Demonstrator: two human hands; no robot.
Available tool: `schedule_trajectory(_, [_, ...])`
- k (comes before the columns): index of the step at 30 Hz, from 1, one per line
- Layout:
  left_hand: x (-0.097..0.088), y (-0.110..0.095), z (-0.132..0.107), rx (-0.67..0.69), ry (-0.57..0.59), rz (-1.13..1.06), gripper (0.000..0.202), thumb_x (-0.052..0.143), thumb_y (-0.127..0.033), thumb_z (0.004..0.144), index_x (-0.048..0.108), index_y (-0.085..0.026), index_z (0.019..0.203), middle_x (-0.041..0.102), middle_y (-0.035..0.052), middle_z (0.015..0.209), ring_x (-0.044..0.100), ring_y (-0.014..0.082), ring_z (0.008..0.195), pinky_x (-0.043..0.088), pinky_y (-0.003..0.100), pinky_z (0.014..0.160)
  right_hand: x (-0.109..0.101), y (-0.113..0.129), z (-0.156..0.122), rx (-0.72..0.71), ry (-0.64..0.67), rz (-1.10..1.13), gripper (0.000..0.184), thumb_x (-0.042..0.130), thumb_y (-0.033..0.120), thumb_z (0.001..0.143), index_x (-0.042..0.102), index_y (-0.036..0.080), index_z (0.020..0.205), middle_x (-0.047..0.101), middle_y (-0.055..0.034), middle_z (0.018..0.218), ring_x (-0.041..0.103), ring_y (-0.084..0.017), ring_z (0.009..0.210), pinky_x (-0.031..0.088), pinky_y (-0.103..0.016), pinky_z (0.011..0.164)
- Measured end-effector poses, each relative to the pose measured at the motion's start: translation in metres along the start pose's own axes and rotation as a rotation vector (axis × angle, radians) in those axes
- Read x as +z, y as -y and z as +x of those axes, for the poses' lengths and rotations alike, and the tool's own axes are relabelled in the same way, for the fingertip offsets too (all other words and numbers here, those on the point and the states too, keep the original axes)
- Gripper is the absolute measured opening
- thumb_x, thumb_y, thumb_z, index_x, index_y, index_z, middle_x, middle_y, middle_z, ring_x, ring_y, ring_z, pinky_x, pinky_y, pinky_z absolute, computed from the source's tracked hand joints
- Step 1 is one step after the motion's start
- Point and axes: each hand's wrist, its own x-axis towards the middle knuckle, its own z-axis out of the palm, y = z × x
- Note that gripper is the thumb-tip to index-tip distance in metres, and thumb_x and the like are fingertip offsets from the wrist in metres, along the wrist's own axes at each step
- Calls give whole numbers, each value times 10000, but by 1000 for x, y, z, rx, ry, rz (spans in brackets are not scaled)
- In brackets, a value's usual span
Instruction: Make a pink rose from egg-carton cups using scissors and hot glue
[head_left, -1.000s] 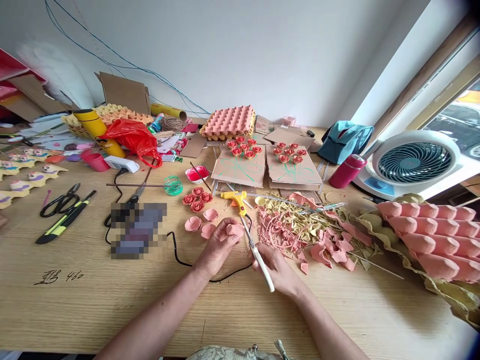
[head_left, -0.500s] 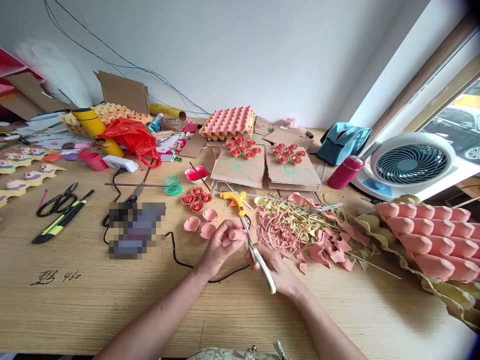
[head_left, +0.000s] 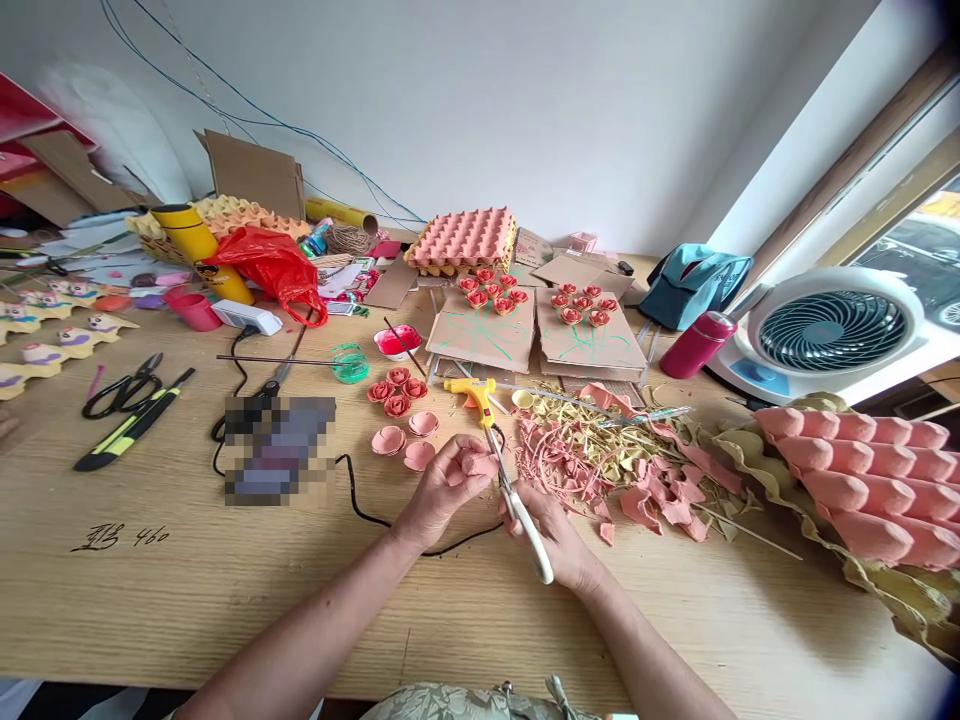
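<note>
Between the thumb and fingers of my left hand [head_left: 454, 485] is a small pink egg-carton piece [head_left: 481, 464], mostly hidden by the fingers. White-handled scissors [head_left: 531, 535] are gripped in my right hand [head_left: 551, 530], their blades pointing up beside the piece. Just beyond the blades lies a yellow glue gun [head_left: 474, 390]. Left of it are pink carton cups [head_left: 388, 440] and several red-painted paper roses [head_left: 397, 405]. Pink and yellow carton scraps [head_left: 562, 450] are heaped to the right of my hands.
Pink egg trays [head_left: 862, 470] stand at the right, near a white fan [head_left: 832, 325] and a red bottle [head_left: 697, 345]. Rose panels [head_left: 480, 340] lie at the back. Black scissors [head_left: 124, 390] and a utility knife [head_left: 135, 420] lie left. Another person's hand [head_left: 6, 422] shows at the left edge.
The view has shifted slightly. Another person's hand has come in at the left edge. My hands keep nearly the same pose, with the scissors still beside the pink piece.
</note>
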Motion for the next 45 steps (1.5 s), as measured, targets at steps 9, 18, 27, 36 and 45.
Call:
schedule_trajectory(9, [-4,3,-1,-13,-27,5,341,844,-270,728,602,-215,961,433,-53,740,490,114,774,429,278,847,0,0,-2,-2,-45,-26,378,548,570,900,582,209,794,569,-11,742,489,-184,720,391,-300,668])
schedule_trajectory(18, [-6,4,0,-2,-77,-27,392,836,-251,709,638,-242,1048,588,-33,843,560,143,891,423,299,913,-1,-3,-4,15,-39,-52,350,539,529,912,554,209,770,525,-10,734,454,-179,716,370,-287,647])
schedule_trajectory(27, [-5,-2,2,18,-98,-46,395,824,-234,725,653,-256,1080,626,-31,873,588,136,910,432,284,915,-1,2,-4,13,-41,-103,378,519,548,922,531,210,752,511,-4,709,455,-182,723,368,-303,675])
schedule_trajectory(36, [-13,1,4,23,-138,-40,431,855,-279,714,670,-270,1103,640,-17,937,589,135,928,464,267,898,-1,-5,-4,-10,-54,-135,377,560,529,914,536,196,740,488,15,701,433,-149,686,360,-276,654])
schedule_trajectory(45, [-15,-2,3,39,-112,28,447,836,-273,728,655,-263,1137,643,-5,987,585,148,966,464,285,931,-5,-4,-5,-24,-19,-169,293,588,424,916,514,194,750,452,37,685,397,-122,640,318,-256,613])
